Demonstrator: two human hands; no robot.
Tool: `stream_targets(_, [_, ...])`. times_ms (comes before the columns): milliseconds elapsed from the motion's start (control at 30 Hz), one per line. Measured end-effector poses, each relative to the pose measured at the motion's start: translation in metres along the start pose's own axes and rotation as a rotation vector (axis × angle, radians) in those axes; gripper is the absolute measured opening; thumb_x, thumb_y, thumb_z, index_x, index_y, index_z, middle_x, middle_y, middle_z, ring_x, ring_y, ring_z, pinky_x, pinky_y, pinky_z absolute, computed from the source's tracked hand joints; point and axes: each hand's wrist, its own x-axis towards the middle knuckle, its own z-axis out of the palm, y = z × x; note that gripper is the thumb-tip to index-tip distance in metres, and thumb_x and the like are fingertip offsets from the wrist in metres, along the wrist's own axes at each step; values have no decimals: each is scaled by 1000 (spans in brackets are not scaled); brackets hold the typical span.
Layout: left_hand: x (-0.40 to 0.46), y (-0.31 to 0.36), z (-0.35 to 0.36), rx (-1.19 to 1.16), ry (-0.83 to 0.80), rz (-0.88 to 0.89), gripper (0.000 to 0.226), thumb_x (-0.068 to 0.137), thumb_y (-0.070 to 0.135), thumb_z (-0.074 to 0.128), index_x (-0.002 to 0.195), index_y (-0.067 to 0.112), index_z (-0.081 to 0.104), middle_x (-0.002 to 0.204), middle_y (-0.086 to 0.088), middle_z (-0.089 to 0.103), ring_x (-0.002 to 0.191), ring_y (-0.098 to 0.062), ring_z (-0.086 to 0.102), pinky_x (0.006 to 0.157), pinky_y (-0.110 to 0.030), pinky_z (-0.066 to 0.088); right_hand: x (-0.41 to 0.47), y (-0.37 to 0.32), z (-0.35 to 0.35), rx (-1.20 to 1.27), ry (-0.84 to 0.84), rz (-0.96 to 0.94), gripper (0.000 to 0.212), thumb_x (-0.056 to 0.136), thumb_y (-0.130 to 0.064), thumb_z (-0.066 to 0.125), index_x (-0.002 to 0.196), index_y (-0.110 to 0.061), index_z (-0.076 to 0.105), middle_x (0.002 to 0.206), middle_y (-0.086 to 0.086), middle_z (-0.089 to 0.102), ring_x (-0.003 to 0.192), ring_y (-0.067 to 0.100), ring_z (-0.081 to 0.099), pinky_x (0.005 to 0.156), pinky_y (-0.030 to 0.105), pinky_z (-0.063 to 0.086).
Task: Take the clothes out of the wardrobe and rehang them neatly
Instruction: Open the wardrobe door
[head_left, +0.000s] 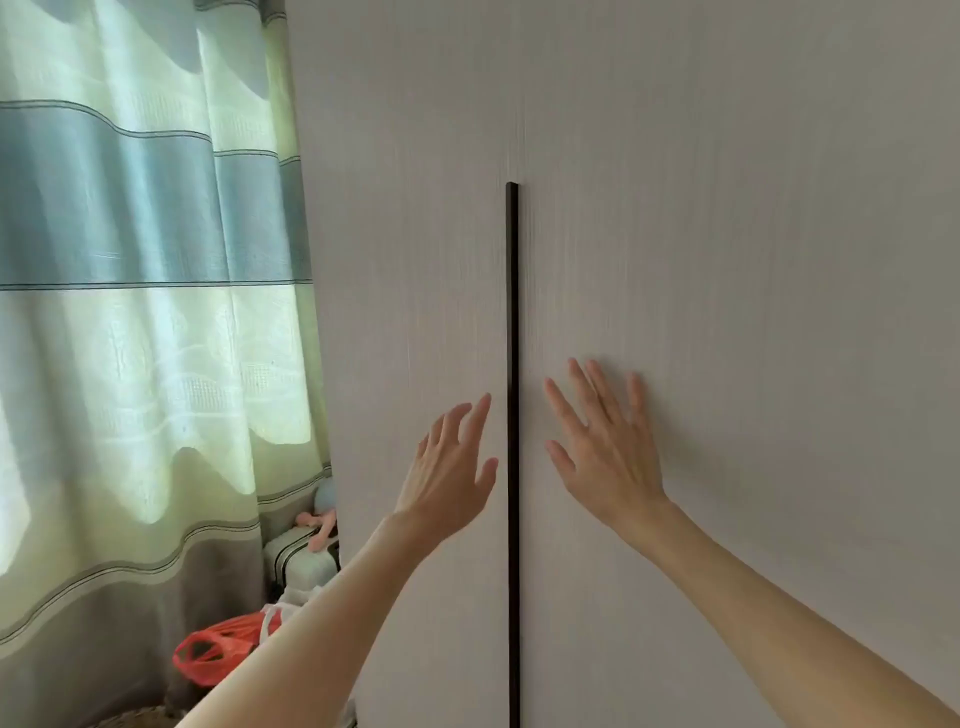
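A pale wood-grain wardrobe fills the view, its two doors closed: the left door and the right door. A thin black handle strip runs down the seam between them. My left hand is raised just left of the strip, fingers straight, close to the left door. My right hand lies flat with spread fingers on the right door, just right of the strip. No clothes are visible; the inside of the wardrobe is hidden.
A striped green, blue and grey curtain hangs at the left with light behind it. Low beside the wardrobe stand a pale suitcase, a pink soft toy and a red plastic bag.
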Motion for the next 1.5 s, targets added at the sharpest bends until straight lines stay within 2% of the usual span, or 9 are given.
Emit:
stream_targets(200, [42,-5,31,-347,39,-25,65,96,23,45,148,22,8,125,-1,35,104,-14,45,80,-24,46,-3,12,32,-235,-22,-36,61,91,-44,32,146,-20,26,155,11,13,144,26,9,117,49,3])
stream_targets(367, [49,6,49,-666,138,-130,57,94,12,46,145,24,23,110,1,44,89,-12,52,83,-26,47,-2,12,38,-303,-23,-35,61,92,-47,33,147,-22,26,155,11,15,144,26,11,116,49,6])
stream_targets(700, [29,-6,28,-734,152,-122,49,95,12,46,139,29,31,101,5,48,86,-5,52,71,-11,42,-1,-5,32,-293,-81,94,59,94,-40,41,147,-21,26,155,11,15,144,27,10,115,52,5])
stream_targets(867, [0,-28,2,-744,177,-80,45,93,9,50,125,38,38,87,12,52,79,-2,57,68,-4,43,-10,-60,21,136,-121,288,47,91,-25,42,136,-13,45,146,12,38,138,29,31,112,57,17])
stream_targets(967, [-19,-41,-19,-745,191,-29,52,91,6,53,113,50,36,80,11,56,76,-1,57,69,-10,48,-6,-106,2,894,-201,492,44,97,-18,45,140,-20,36,139,-2,47,128,11,43,111,34,32])
stream_targets(1033, [-31,-50,-33,-746,173,-24,54,90,5,54,115,50,37,80,8,56,77,-2,58,71,-16,52,1,-127,-9,1112,-178,508,42,95,-13,48,136,-22,41,127,-4,56,114,3,53,101,19,41])
stream_targets(1200, [-57,-76,-62,-708,138,-38,47,90,8,55,122,38,40,82,7,55,81,-2,57,75,-17,52,9,-157,-18,1273,-67,370,39,93,-5,50,132,-13,48,111,0,63,99,8,59,86,11,45])
stream_targets(1367, [-80,-104,-85,-752,121,-32,44,87,22,58,122,42,42,82,11,56,81,-10,60,78,-28,55,6,-190,-16,1380,-49,287,41,93,-19,53,130,-34,42,121,-9,58,114,2,54,97,14,41])
stream_targets(1500, [-96,-122,-100,-737,139,-37,43,82,35,53,121,47,41,84,12,56,80,-7,58,74,-24,53,13,-213,-17,1364,18,197,46,89,-24,52,132,-14,41,134,-12,46,127,-3,42,106,16,34])
